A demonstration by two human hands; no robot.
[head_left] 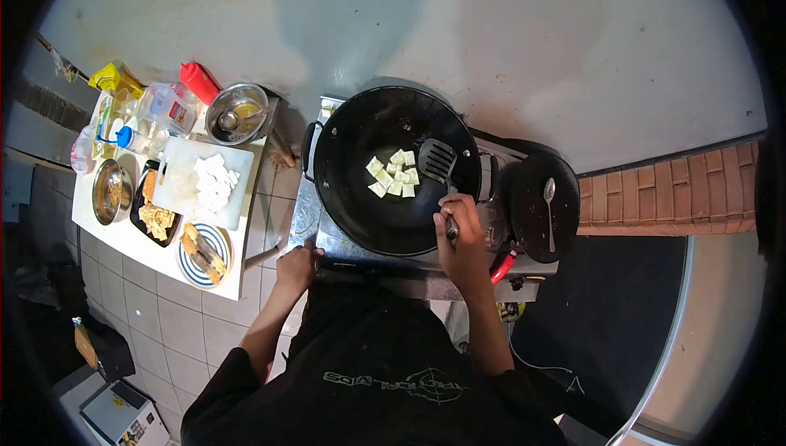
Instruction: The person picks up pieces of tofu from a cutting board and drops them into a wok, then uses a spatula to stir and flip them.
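Inside a large black wok (372, 221), pale cut squares of food (395, 174) lie clustered near the middle. My right hand (460, 229) is wrapped round the handle of a slotted spatula (437, 159), whose head rests over the wok just right of the squares. At the front left corner of the metal stove (307, 221), my left hand (298, 268) is closed with its fingers curled at the edge; what it grips there is hidden.
Right of the wok, a spoon (550, 213) lies on a black pan (532, 192) with a red handle (503, 268). On the white side table (90, 200) are a cutting board (176, 188) with white pieces (215, 182), a metal bowl (214, 123), a striped plate (192, 272) and a red bottle (199, 82).
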